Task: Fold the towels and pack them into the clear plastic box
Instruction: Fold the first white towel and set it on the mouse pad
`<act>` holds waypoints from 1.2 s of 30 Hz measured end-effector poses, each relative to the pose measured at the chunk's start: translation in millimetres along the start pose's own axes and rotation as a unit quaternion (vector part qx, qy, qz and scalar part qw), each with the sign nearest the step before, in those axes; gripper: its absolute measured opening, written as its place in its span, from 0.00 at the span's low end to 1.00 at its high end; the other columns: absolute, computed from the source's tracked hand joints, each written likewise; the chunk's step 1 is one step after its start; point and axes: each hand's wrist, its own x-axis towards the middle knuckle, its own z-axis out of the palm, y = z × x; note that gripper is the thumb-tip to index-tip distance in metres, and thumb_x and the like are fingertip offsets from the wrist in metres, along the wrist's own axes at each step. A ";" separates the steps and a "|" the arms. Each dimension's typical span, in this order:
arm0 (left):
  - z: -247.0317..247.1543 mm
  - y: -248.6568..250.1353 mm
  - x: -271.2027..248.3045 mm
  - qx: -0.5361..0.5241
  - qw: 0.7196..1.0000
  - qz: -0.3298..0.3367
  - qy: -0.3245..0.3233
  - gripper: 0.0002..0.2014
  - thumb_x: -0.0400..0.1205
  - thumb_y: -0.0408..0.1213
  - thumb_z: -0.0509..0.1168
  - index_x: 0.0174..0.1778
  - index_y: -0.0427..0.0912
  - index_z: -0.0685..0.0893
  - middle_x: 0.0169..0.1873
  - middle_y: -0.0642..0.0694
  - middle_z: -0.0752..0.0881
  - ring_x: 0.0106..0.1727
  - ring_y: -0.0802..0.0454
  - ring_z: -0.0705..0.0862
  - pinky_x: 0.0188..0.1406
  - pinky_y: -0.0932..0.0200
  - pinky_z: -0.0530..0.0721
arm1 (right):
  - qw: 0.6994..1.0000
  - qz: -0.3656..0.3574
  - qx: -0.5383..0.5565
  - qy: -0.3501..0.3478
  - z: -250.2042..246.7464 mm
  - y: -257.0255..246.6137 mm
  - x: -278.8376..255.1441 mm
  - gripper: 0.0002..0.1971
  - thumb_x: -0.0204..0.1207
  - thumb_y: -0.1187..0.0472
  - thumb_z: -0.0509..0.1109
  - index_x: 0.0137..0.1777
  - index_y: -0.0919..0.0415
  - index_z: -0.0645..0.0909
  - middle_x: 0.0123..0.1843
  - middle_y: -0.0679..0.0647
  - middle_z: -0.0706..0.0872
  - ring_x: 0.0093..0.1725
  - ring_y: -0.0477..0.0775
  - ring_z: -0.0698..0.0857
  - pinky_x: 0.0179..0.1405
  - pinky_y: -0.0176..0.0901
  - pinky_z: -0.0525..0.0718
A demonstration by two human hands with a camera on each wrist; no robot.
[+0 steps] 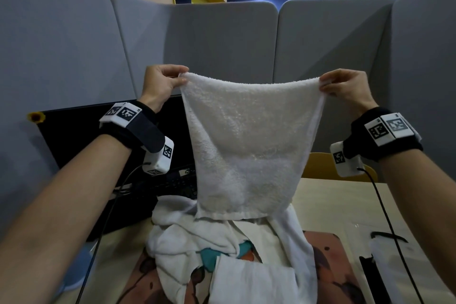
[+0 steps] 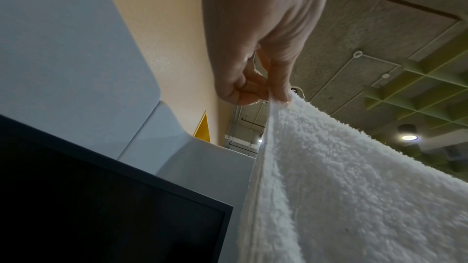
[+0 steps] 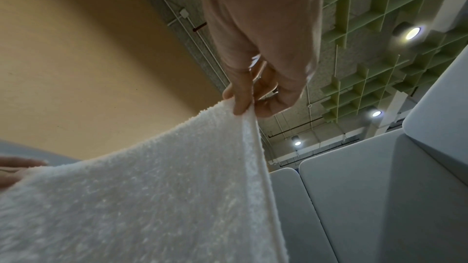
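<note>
A white terry towel [image 1: 249, 145] hangs spread in the air in front of me, held up by its two top corners. My left hand [image 1: 181, 76] pinches the top left corner between thumb and fingers, and the left wrist view shows that pinch [image 2: 278, 95] on the towel [image 2: 354, 187]. My right hand [image 1: 322, 84] pinches the top right corner, as the right wrist view [image 3: 243, 107] confirms on the towel [image 3: 142, 197]. Below it, a pile of white towels [image 1: 197, 237] lies on the table. A folded white towel [image 1: 254, 284] lies at the near edge. The clear plastic box is not plainly visible.
A dark monitor [image 1: 79, 136] and a black keyboard [image 1: 172, 185] stand at the left. A patterned mat [image 1: 333, 266] lies under the pile on the light table [image 1: 333, 205]. Grey partition panels [image 1: 222, 39] enclose the desk. A yellow chair back [image 1: 318, 166] shows behind the table.
</note>
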 end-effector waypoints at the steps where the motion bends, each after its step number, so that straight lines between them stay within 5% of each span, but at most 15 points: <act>1: -1.1 0.2 0.5 -0.005 1.000 0.004 0.006 0.15 0.72 0.20 0.70 0.55 0.29 0.85 0.35 0.53 0.84 0.34 0.68 0.82 0.44 0.76 0.82 | 1.000 -0.005 0.002 -0.002 0.1 -1.0 0.6 0.17 0.66 0.80 0.71 0.34 0.54 0.82 0.22 0.35 0.85 0.23 0.32 0.80 0.30 0.21 0.80; 9: -10.5 9.1 2.6 -0.018 0.995 0.081 0.059 0.14 0.73 0.26 0.72 0.55 0.34 0.85 0.42 0.49 0.86 0.38 0.69 0.83 0.47 0.74 0.81 | 0.996 -0.082 0.004 0.022 -3.5 -22.9 3.0 0.18 0.66 0.76 0.74 0.39 0.49 0.82 0.24 0.29 0.84 0.25 0.29 0.79 0.31 0.19 0.76; 14: -11.7 -7.1 1.4 0.077 0.989 0.109 0.057 0.10 0.77 0.32 0.70 0.52 0.34 0.87 0.46 0.43 0.87 0.37 0.72 0.82 0.44 0.80 0.77 | 0.995 -0.090 -0.010 0.028 7.2 -20.0 10.0 0.11 0.72 0.71 0.72 0.37 0.52 0.81 0.19 0.31 0.82 0.20 0.30 0.77 0.23 0.20 0.75; 16: -9.4 -29.4 -1.4 0.160 0.986 0.053 0.015 0.10 0.78 0.33 0.68 0.50 0.31 0.87 0.47 0.38 0.88 0.43 0.59 0.86 0.41 0.75 0.76 | 0.996 -0.031 -0.078 0.002 17.9 5.0 13.0 0.04 0.73 0.70 0.72 0.42 0.61 0.81 0.16 0.38 0.81 0.16 0.33 0.76 0.17 0.21 0.73; 18: -6.3 -52.1 -4.9 0.208 0.978 -0.001 -0.021 0.10 0.79 0.33 0.67 0.49 0.30 0.87 0.49 0.35 0.89 0.52 0.43 0.86 0.46 0.65 0.74 | 0.992 0.021 -0.125 -0.026 28.5 36.1 11.3 0.03 0.73 0.67 0.73 0.45 0.63 0.82 0.26 0.47 0.84 0.21 0.38 0.79 0.15 0.22 0.74; 20: -2.2 -61.5 -2.3 0.225 0.974 -0.018 -0.025 0.09 0.79 0.35 0.67 0.46 0.31 0.87 0.45 0.33 0.88 0.48 0.44 0.84 0.46 0.63 0.72 | 0.987 0.040 -0.154 -0.029 35.5 53.8 10.2 0.02 0.73 0.63 0.73 0.42 0.59 0.82 0.39 0.57 0.83 0.33 0.48 0.82 0.19 0.22 0.74; 23: 2.5 -45.9 11.5 0.149 0.989 -0.011 0.000 0.11 0.81 0.39 0.65 0.33 0.40 0.80 0.32 0.42 0.81 0.39 0.51 0.77 0.39 0.59 0.72 | 0.988 0.001 -0.155 0.020 30.2 37.4 15.2 0.05 0.76 0.63 0.70 0.49 0.63 0.80 0.43 0.58 0.79 0.27 0.33 0.78 0.24 0.24 0.73; 25: -0.1 -24.2 15.3 0.028 1.000 -0.010 -0.007 0.14 0.83 0.41 0.62 0.30 0.46 0.75 0.29 0.49 0.77 0.34 0.55 0.75 0.39 0.59 0.75 | 0.991 -0.026 -0.123 0.036 20.2 11.0 12.7 0.02 0.78 0.65 0.67 0.46 0.60 0.75 0.40 0.57 0.77 0.24 0.31 0.76 0.27 0.27 0.72; 29: -11.3 1.1 -7.4 -0.153 0.983 -0.018 -0.097 0.14 0.85 0.45 0.56 0.36 0.45 0.75 0.31 0.49 0.80 0.32 0.56 0.80 0.37 0.57 0.81 | 1.000 -0.017 -0.018 0.005 0.5 -23.0 -21.8 0.12 0.81 0.62 0.63 0.36 0.49 0.71 0.35 0.48 0.75 0.31 0.41 0.76 0.32 0.39 0.77; 31: -14.0 -2.4 -33.5 -0.151 0.975 -0.037 -0.158 0.14 0.86 0.43 0.54 0.35 0.44 0.75 0.26 0.51 0.81 0.27 0.58 0.80 0.32 0.62 0.81 | 0.998 0.016 0.042 -0.044 -4.2 -28.2 -55.4 0.10 0.79 0.57 0.65 0.36 0.50 0.73 0.34 0.47 0.77 0.28 0.37 0.79 0.29 0.37 0.80; 34: -15.7 -34.3 -78.3 -0.091 0.952 -0.097 -0.276 0.14 0.83 0.45 0.56 0.34 0.42 0.73 0.23 0.54 0.80 0.25 0.62 0.79 0.27 0.67 0.78 | 0.979 0.091 0.088 -0.160 -9.9 -14.0 -105.8 0.14 0.59 0.42 0.74 0.34 0.51 0.79 0.29 0.44 0.80 0.26 0.38 0.79 0.23 0.31 0.79; 36: -17.9 -68.1 -109.6 -0.081 0.915 -0.179 -0.353 0.16 0.75 0.51 0.61 0.34 0.41 0.73 0.23 0.54 0.80 0.24 0.61 0.78 0.26 0.65 0.77 | 0.950 0.166 0.041 -0.262 -9.6 11.0 -136.6 0.12 0.66 0.48 0.72 0.38 0.55 0.78 0.34 0.51 0.80 0.30 0.44 0.79 0.24 0.33 0.80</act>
